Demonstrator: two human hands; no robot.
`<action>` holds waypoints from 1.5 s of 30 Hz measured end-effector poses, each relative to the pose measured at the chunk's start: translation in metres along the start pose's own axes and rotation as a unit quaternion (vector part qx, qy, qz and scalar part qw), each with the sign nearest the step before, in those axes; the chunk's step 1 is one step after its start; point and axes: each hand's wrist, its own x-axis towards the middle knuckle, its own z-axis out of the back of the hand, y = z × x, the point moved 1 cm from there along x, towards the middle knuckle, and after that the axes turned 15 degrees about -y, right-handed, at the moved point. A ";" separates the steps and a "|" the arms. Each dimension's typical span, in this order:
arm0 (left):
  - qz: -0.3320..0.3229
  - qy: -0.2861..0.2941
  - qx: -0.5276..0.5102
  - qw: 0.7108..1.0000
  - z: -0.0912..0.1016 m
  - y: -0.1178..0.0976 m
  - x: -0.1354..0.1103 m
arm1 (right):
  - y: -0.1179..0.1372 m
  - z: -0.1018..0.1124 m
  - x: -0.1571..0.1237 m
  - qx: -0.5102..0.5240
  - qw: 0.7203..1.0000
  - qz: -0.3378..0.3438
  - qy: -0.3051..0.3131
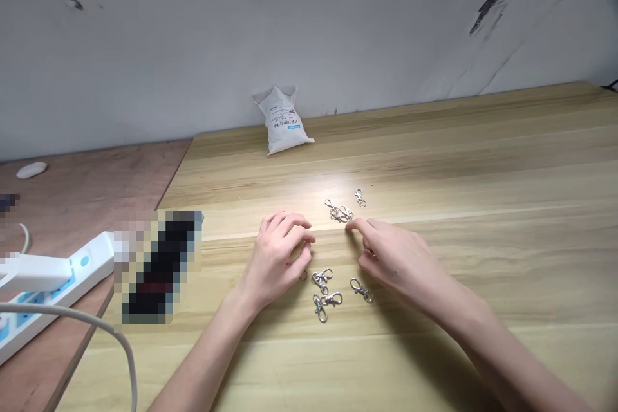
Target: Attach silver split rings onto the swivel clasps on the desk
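Note:
My left hand [277, 257] rests on the pale wooden table [434, 161], its fingers loosely curled, and my right hand [391, 261] lies to its right, the index finger reaching left. Neither hand shows anything held. Silver swivel lobster clasps lie between and around them. A tangled pair [338, 210] and a single clasp [360, 197] sit beyond my fingertips. Nearer me, below the gap between my hands, are a clasp [322, 280], a linked pair [327, 302] and another clasp [362, 290]. A small metal ring [303, 275] lies just under my left fingers.
A white sealed parcel bag [284, 121] with a barcode leans against the wall at the table's far edge. On a lower reddish board to the left are a white power strip [62, 290], a white cable [72, 312], and a pixelated blurred patch [159, 267].

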 end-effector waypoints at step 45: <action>0.084 -0.011 -0.108 0.991 -0.002 -0.013 0.000 | 0.029 -0.029 0.003 0.587 0.804 -0.089 -0.030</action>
